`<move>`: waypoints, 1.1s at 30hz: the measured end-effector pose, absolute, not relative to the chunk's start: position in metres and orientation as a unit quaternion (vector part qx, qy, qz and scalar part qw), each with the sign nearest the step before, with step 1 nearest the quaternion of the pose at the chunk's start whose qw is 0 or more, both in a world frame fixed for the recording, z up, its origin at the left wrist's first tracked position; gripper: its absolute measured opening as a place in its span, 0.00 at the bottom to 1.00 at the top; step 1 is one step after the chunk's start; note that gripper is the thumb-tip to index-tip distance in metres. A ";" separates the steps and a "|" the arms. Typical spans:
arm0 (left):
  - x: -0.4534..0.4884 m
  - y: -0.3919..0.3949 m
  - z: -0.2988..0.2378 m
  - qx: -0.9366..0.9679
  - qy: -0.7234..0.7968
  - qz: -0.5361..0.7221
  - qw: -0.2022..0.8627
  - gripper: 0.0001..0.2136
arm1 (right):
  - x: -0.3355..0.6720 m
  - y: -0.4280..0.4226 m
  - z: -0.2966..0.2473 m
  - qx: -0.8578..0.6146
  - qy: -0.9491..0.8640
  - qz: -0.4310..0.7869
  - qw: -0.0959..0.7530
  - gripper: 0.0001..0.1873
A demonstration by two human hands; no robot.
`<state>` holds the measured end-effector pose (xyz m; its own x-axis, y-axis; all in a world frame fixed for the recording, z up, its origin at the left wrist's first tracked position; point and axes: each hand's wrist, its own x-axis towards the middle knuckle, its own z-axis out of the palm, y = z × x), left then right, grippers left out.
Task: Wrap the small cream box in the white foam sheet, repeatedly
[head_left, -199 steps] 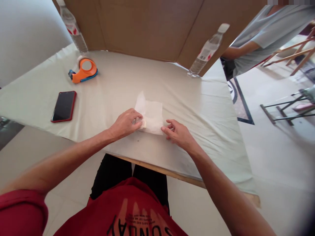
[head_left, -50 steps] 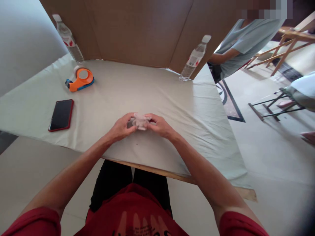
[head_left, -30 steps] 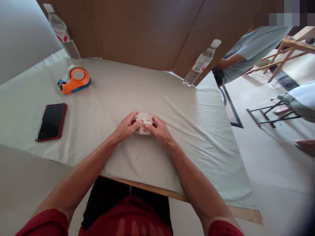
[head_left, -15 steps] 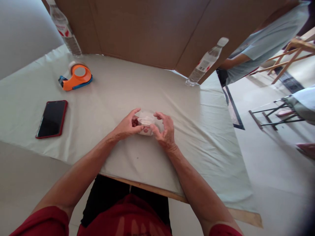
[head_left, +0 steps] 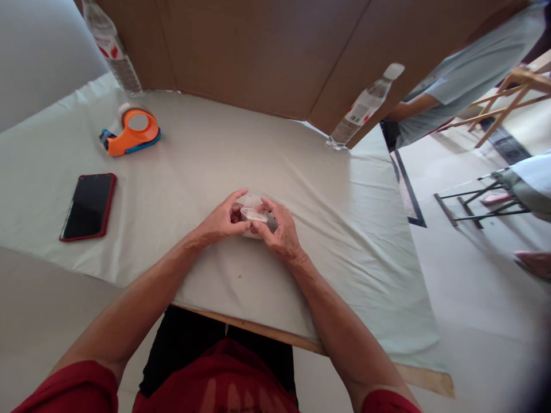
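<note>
A small clear plastic container (head_left: pixel 252 201) sits on the cloth close to the table's front edge, mostly covered by my fingers. Something whitish and translucent (head_left: pixel 253 214) shows at its top between my two thumbs; whether it is a lid or a packet I cannot tell. My left hand (head_left: pixel 226 218) curves round the left side, thumb in front and fingers behind. From the right, my right hand (head_left: pixel 278 229) closes over the container with its thumb and forefinger at the whitish piece.
A red-edged phone (head_left: pixel 89 206) lies at the left, with an orange and blue tape dispenser (head_left: pixel 135 135) behind it. Water bottles stand at the back left (head_left: pixel 114 51) and back right (head_left: pixel 361 109) against a brown cardboard panel (head_left: pixel 258 57). Another person's arm (head_left: pixel 415 107) shows beyond it.
My right hand has moved left and closed in over the container, where its fingers stood wider apart before. The whitish piece is now tilted, and the red print on the front is covered.
</note>
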<state>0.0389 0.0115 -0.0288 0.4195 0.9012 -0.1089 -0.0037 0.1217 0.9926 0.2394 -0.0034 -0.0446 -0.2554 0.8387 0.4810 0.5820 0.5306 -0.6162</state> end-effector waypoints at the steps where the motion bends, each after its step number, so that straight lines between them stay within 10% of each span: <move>1: 0.039 0.011 -0.029 0.555 0.400 0.357 0.636 0.47 | 0.239 -0.003 -0.044 -0.460 -0.775 0.166 0.400 0.27; 10: 0.042 0.014 -0.027 0.526 0.394 0.358 0.664 0.47 | 0.246 -0.004 -0.037 -0.506 -0.705 0.189 0.460 0.24; 21: 0.041 0.012 -0.023 0.560 0.401 0.343 0.638 0.45 | 0.244 0.005 -0.043 -0.489 -0.622 0.474 0.387 0.57; 33: 0.040 0.009 -0.017 0.557 0.427 0.326 0.634 0.45 | 0.235 0.000 -0.045 -0.466 -0.555 0.532 0.438 0.55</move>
